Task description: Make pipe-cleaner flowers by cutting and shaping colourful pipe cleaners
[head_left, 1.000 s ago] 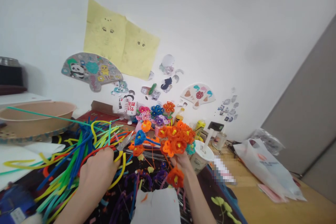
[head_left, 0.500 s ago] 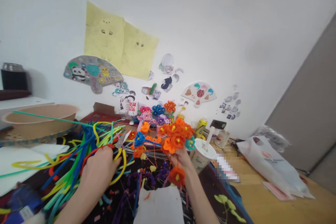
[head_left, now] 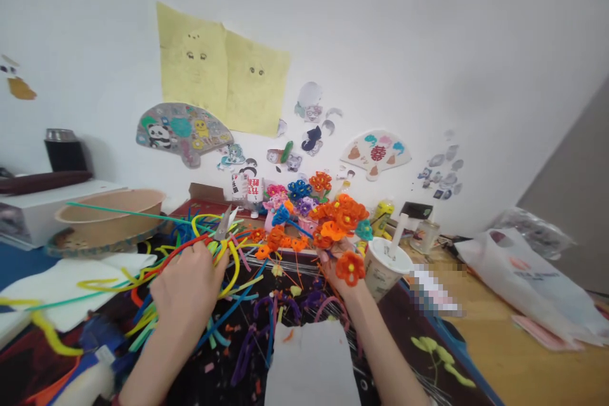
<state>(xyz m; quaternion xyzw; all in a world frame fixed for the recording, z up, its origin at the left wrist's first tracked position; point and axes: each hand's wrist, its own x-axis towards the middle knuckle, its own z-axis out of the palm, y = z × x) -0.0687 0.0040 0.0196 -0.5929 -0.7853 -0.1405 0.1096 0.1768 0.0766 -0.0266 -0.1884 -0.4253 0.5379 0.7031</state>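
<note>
My left hand (head_left: 188, 288) is closed at centre left, gripping scissors (head_left: 223, 226) whose grey metal blades point up and away. Yellow and red pipe cleaners (head_left: 234, 269) pass around that hand, partly hiding the handles. In my right hand (head_left: 339, 260) is a bunch of orange pipe-cleaner flowers (head_left: 345, 212) with yellow centres. One orange flower (head_left: 351, 268) hangs lower, over the wrist. A blue flower (head_left: 280, 214) on a blue stem sticks out to the left of the bunch. The stems inside my right fist are mostly hidden.
Just right of the bunch stands a lidded cup (head_left: 387, 263) with a straw. Loose pipe cleaners lie across the dark mat, with a white sheet (head_left: 311, 361) in front. A beige basin (head_left: 111, 212) is at left, a plastic bag (head_left: 528, 285) at right. Finished flowers (head_left: 299, 189) stand behind.
The view has shifted left, so things sit further right. My right hand has turned the bunch, and the blue flower now points out leftward. The scissors stay in my left hand.
</note>
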